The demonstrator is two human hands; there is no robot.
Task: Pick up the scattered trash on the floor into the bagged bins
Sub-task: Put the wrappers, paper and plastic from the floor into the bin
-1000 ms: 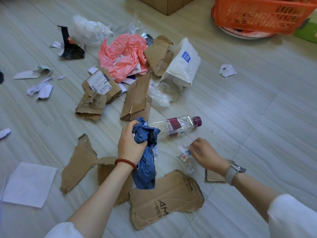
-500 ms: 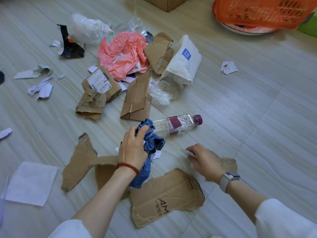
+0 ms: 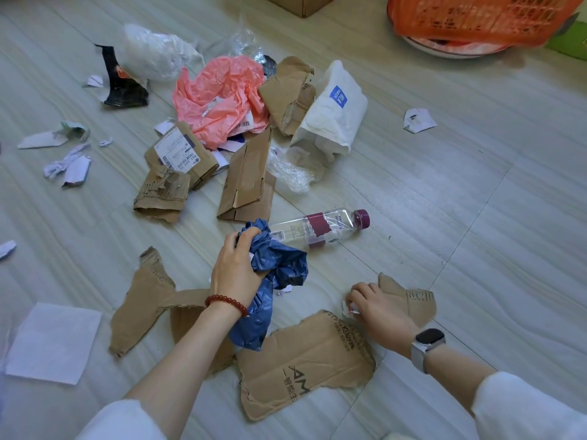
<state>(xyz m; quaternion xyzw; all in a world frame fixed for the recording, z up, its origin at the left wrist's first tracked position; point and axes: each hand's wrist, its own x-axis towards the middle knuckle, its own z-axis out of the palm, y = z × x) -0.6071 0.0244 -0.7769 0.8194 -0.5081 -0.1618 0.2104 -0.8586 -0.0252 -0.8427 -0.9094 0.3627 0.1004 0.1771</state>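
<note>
Gathering step in hand: loose trash is being collected into the hands. No bagged bin can be made out; only an orange basket (image 3: 486,19) is seen, far beyond both grips at the top edge.

Largest item near the grips: a printed cardboard sheet (image 3: 305,363) lies flat on the floor (image 3: 476,201), directly below and between the two hands, with its long axis running left-low to right-high. A torn cardboard strip (image 3: 139,300) lies left of the left wrist, long axis steep.

A crumpled blue plastic bag (image 3: 273,265) is held bunched in the left hand (image 3: 236,268), fingers curled round its upper wad; its tail hangs down past the wrist toward the printed sheet. It is judged to be balled up so the hand can carry it while more is collected (compact load, one fist).

A clear bottle (image 3: 320,228) lies on its side just beyond the left grip, long axis roughly left-right, maroon cap pointing right and slightly away.

A small cardboard scrap (image 3: 409,300) lies just beyond the right hand (image 3: 374,308), touching or nearly so. White paper scraps (image 3: 348,308) are pinched at the right fingertips, low at the floor; how many pieces cannot be told.
</note>
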